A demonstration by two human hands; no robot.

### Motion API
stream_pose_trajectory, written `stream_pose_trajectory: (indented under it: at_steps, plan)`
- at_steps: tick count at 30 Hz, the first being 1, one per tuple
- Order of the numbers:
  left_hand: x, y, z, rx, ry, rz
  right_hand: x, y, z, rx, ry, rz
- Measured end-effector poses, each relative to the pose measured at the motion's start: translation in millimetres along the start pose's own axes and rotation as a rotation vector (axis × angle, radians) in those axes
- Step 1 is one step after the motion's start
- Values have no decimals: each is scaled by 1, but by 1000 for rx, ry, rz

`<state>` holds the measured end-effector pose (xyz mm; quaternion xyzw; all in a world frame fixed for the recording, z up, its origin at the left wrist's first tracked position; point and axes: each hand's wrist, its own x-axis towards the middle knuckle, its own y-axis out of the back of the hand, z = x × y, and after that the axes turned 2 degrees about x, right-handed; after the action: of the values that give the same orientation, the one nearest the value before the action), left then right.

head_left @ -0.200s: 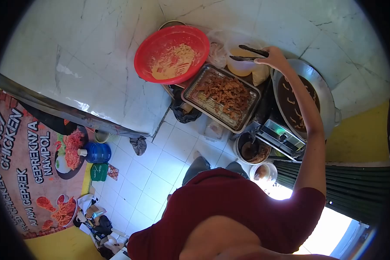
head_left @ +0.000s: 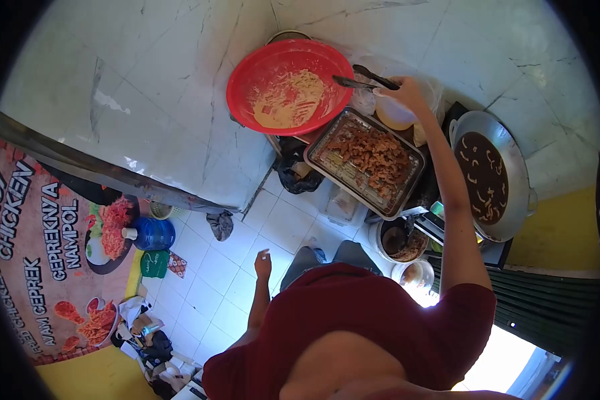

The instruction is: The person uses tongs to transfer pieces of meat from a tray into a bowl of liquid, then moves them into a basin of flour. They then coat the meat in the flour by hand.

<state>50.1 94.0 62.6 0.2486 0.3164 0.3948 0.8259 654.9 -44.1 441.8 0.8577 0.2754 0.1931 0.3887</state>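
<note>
My right hand [head_left: 403, 95] is closed around a pair of dark tongs [head_left: 379, 77], its tips pointing left at the red basin's edge. That red basin [head_left: 240, 87] holds pale floury crumbs. Below the tongs, browned fried pieces [head_left: 372, 152] lie heaped on a metal tray [head_left: 348, 187]. To the right of my forearm, a large wok [head_left: 517, 150] contains dark oil with several pale curled strips in it. My left hand [head_left: 263, 265] hangs low over the floor tiles with fingers curled; what it holds, if anything, is too small to make out.
Behind the tray are a yellowish tub [head_left: 395, 115] and plastic bags. A bucket [head_left: 379, 248] and a smaller pail [head_left: 430, 272] stand on the floor near my legs. A black bag [head_left: 293, 175] hangs below the basin. A blue water bottle [head_left: 155, 233] stands at left.
My right hand has moved left with the tongs, bringing them to the basin's edge. My left hand has come into view. The whole view has shifted, showing more of the wok.
</note>
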Motion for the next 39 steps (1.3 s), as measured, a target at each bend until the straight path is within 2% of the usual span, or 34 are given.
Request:
stream_pose_trajectory:
  at_steps: [1, 2, 4, 6, 7, 9, 11, 12, 15, 18, 21, 23, 31, 34, 39]
  plan:
    - [28, 10, 44, -81, -177, 122, 3, -11, -6, 109, -64, 36]
    - [59, 22, 86, -194, -231, 106, 2, -22, -15, 219, -131, 74]
    - [111, 40, 162, -176, -349, 146, 2, -36, -20, 433, -215, 154]
    - [152, 63, 240, -134, -591, 223, 6, -55, -15, 645, -247, 224]
    - [168, 74, 272, -96, -724, 273, 12, -63, -10, 657, -283, 225]
    - [196, 91, 325, -97, -836, 238, 27, -72, 6, 674, -348, 226]
    - [221, 101, 357, 107, -947, 286, 41, -79, 16, 638, -356, 217]
    - [231, 101, 364, 209, -1000, 310, 46, -81, 17, 617, -360, 212]
    - [268, 102, 361, 341, -1075, -18, 55, -86, 20, 652, -327, 221]
    - [277, 99, 356, 288, -1064, -72, 60, -92, 28, 578, -328, 229]
    - [279, 104, 363, 284, -1098, -80, 65, -97, 44, 297, -236, 324]
    - [275, 111, 376, 286, -1088, -125, 69, -97, 50, 168, -285, 300]
    - [309, 123, 406, 282, -1031, -561, 84, -93, 21, 6, -336, 446]
    - [338, 130, 411, 213, -1012, -637, 94, -101, 14, -42, -369, 479]
    - [399, 158, 417, 104, -1011, -529, 118, -125, -2, -53, -394, 541]
